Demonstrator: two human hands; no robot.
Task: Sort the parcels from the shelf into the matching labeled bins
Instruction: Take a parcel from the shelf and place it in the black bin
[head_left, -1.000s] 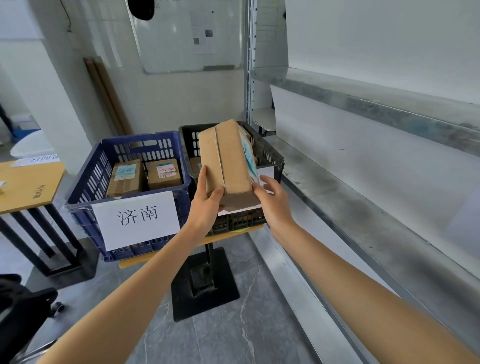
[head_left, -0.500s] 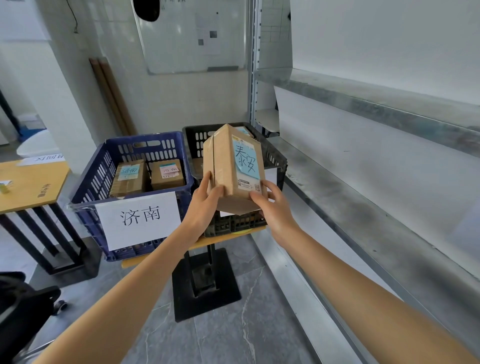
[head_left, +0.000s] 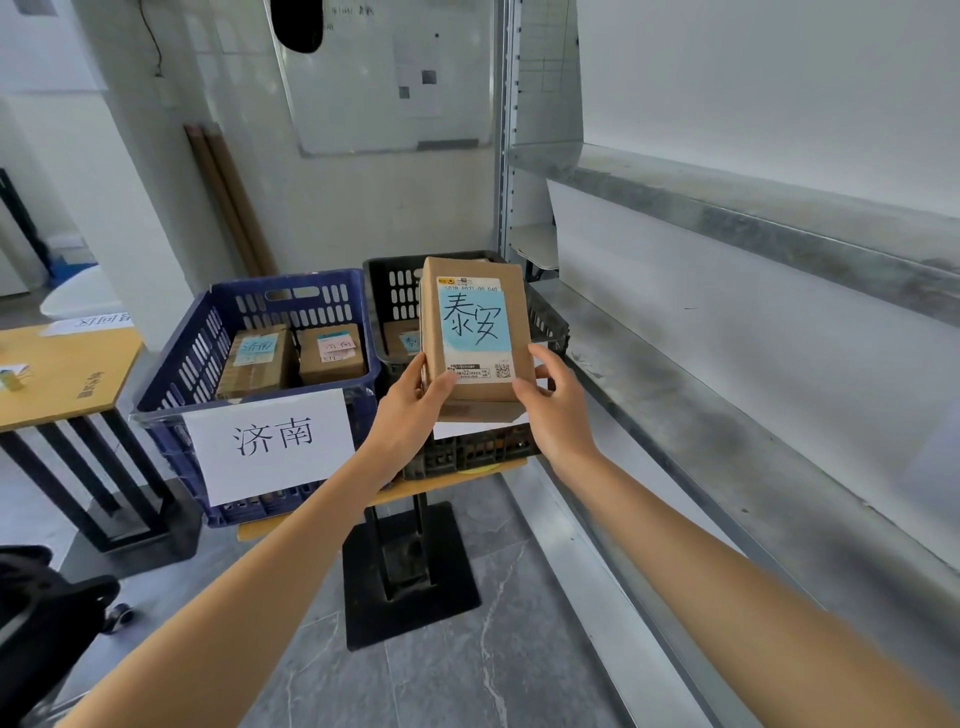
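Observation:
A brown cardboard parcel (head_left: 475, 332) with a blue label reading 泰安 is held upright, label facing me, above the front of the black bin (head_left: 550, 322). My left hand (head_left: 410, 410) grips its lower left edge and my right hand (head_left: 553, 405) grips its lower right edge. The black bin's own label is mostly hidden behind the parcel and hands. Left of it stands the blue bin (head_left: 192, 364) with a white sign reading 济南 and two labelled parcels (head_left: 291, 353) inside.
A grey metal shelf (head_left: 727, 426) runs along the right, its boards bare. Both bins rest on a small wooden stand with a black pedestal (head_left: 410, 571). A wooden table (head_left: 57, 374) stands at the left. A black object sits at the bottom left.
The parcel has been turned in both hands so its blue label now faces me; before, its plain side and edge showed. It stays over the black bin.

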